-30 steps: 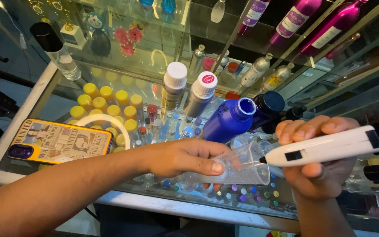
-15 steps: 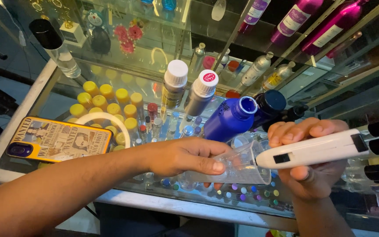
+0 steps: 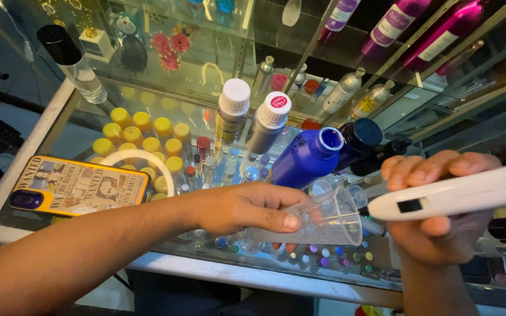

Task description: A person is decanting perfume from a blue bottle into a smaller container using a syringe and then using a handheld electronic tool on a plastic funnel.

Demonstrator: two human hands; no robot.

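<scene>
Clear plastic measuring cup (image 3: 323, 222), tipped on its side, mouth toward the right, gripped above the glass counter. White pen-shaped device (image 3: 452, 199), dark-tipped, held nearly level, tip just outside the cup's rim.

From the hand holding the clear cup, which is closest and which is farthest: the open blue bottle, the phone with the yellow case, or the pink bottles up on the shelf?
Measured from the left hand, which grips the clear plastic cup:
1. Open blue bottle: just above the hand, on the glass counter.
2. Phone with the yellow case: far to the left, lying flat by the counter's edge.
3. Pink bottles: top right, up on the shelf.
</scene>
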